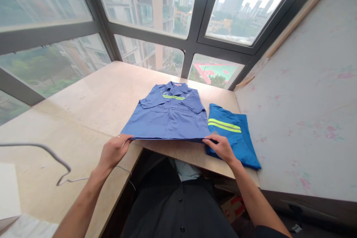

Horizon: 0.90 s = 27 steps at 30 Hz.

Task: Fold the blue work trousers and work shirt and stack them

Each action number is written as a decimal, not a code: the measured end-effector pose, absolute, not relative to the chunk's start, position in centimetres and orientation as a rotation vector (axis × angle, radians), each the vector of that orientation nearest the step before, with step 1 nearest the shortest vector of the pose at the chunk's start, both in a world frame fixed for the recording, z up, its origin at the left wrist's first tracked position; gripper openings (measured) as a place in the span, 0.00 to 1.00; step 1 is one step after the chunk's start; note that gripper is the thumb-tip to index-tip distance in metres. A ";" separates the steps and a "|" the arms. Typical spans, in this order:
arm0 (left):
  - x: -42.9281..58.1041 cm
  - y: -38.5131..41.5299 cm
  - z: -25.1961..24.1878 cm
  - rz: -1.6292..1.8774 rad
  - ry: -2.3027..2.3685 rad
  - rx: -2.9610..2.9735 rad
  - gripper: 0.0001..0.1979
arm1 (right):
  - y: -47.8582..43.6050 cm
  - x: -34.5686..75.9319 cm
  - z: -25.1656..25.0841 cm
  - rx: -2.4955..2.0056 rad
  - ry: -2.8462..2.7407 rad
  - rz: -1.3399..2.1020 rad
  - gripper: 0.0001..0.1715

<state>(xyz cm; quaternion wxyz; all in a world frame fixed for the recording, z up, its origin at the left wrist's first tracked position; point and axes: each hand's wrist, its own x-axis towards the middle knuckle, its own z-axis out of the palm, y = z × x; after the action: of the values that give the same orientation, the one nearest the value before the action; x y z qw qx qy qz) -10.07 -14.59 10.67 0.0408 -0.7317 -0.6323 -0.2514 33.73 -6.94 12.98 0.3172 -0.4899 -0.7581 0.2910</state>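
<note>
A blue short-sleeved work shirt [170,119] lies front up on the wooden tabletop, its collar toward the window and both sleeves laid inward across the chest. Yellow-green reflective strips show on its chest. My left hand [115,150] pinches the left corner of the hem between thumb and fingers. At the right hem corner, my right hand [220,147] pinches the cloth the same way. The hem is stretched straight between both hands near the table's front edge. Just right of the shirt, a folded brighter blue garment [231,135] with a reflective stripe lies partly behind my right hand.
The pale wooden tabletop [78,100] runs along grey-framed windows. A grey wire or cable [47,148] curves over its left side. A white box-like object [8,189] sits at the lower left. A flowered wall [304,119] bounds the right side. Below the table, a red-marked cardboard box [232,208] shows.
</note>
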 end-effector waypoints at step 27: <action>-9.9 14.5 17.0 -0.126 -2.101 -2.217 0.17 | 21.0 30.8 17.2 -1.477 -2.052 0.768 0.27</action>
<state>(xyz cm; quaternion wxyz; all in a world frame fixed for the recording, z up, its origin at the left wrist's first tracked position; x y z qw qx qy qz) -9.88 14.49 17.03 0.0426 -0.7245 -0.6867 -0.0411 30.81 21.01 17.23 0.2472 -0.5417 -0.7524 0.2816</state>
